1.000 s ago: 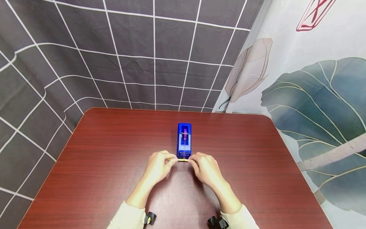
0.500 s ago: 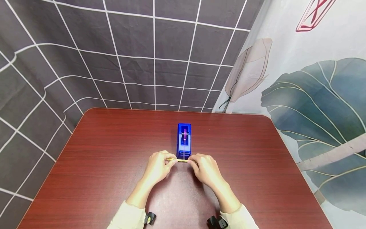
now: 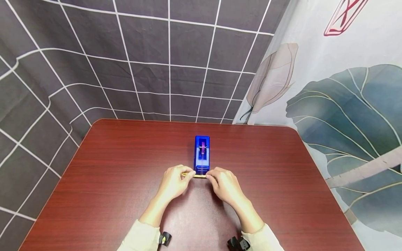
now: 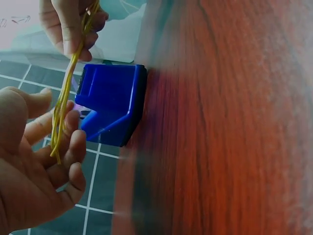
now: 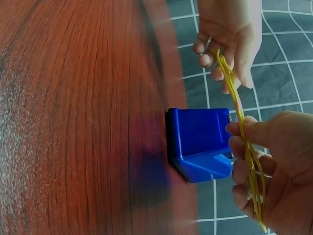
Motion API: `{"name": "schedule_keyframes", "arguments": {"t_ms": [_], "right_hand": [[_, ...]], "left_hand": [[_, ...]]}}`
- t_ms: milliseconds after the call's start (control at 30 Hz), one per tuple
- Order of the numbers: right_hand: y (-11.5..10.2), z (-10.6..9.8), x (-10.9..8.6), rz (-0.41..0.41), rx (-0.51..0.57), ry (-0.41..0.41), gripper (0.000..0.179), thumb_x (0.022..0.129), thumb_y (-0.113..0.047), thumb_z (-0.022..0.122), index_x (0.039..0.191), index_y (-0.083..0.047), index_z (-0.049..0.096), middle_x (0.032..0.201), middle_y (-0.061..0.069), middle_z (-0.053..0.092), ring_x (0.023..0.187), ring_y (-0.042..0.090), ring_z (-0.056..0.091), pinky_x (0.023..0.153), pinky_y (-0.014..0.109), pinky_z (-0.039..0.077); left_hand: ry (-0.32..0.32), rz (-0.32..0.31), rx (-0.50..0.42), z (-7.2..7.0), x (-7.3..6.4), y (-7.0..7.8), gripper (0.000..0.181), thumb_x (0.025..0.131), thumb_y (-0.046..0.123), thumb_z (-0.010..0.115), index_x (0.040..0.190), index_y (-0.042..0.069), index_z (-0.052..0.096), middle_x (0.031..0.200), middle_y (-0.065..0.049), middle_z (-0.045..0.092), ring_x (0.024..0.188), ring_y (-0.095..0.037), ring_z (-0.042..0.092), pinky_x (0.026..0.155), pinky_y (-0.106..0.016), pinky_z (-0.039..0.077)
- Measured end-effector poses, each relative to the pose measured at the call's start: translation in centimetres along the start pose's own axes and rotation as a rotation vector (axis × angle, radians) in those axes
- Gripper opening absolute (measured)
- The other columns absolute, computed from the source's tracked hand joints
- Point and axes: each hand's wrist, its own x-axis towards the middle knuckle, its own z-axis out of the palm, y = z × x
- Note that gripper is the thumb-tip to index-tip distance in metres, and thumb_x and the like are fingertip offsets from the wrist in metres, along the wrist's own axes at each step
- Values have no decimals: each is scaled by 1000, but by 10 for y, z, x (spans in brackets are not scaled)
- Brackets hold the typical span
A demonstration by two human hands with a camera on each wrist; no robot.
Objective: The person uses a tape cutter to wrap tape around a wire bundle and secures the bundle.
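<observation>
A bundle of thin yellow strands [image 3: 200, 176] runs sideways between my two hands, at the front of a blue tape dispenser [image 3: 202, 162] with a purple roll of tape [image 3: 203, 147]. My right hand [image 3: 227, 184] pinches one end between thumb and index finger; loose strands [image 5: 253, 183] trail over its palm. At the other end, the left hand [image 3: 173, 182] has its fingers curled under the strands, while its thumb [image 4: 40, 101] stands a little apart in the left wrist view. A pinkish clear strip [image 5: 236, 104] shows along the bundle's middle, close to the dispenser's cutting edge.
The reddish-brown wooden table [image 3: 132, 150] reaches back to a dark grey curtain [image 3: 150, 38] with white grid lines. On the right hangs a white curtain [image 3: 314, 42] with leaf prints. Each sleeve has a black wrist device [image 3: 165, 238] at its cuff.
The left thumb has shifted slightly up and toward the dispenser. The bundle's middle sits slightly lower in the head view. The right hand and the dispenser stay nearly still.
</observation>
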Motion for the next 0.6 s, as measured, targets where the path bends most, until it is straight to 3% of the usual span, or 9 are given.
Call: {"name": "schedule_keyframes", "arguments": {"t_ms": [67,133,300,467,600], "right_hand": [[0,0,0,-5,0,1,4,90,-10,74,88,-12,76,78,-4,66,68,15,63,63,39,52],[0,1,0,-10,0,1,4,90,-10,74,88,-12,76,78,-4,65,68,15,63,63,39,52],[1,1,0,-7,-9,-8,4,91,-11,73,88,-11,75,79,-3,66,69,17,65,64,40,53],[0,1,0,20,-21,-31,5,92,-12,72,88,-13,74,84,-1,71,78,21,70,69,44,54],[0,1,0,37,-22,-37,5,93,-14,72,89,-14,74,83,-3,69,76,21,69,67,44,54]], "left_hand": [[-13,-2,22,0,1,-1,16,94,23,70,91,10,79,85,-1,74,75,-20,69,71,-40,52],[-50,-17,38,0,2,-1,23,97,25,67,79,12,75,73,1,68,70,-19,64,68,-39,50],[-130,-44,27,0,5,-3,42,99,24,64,60,18,52,57,7,40,58,-12,41,59,-32,37],[-121,-40,18,1,4,-2,37,98,23,66,63,17,58,65,6,53,62,-12,46,62,-32,41],[-112,-38,24,1,3,-1,28,97,21,67,70,13,68,76,3,65,69,-16,58,68,-37,47]]}}
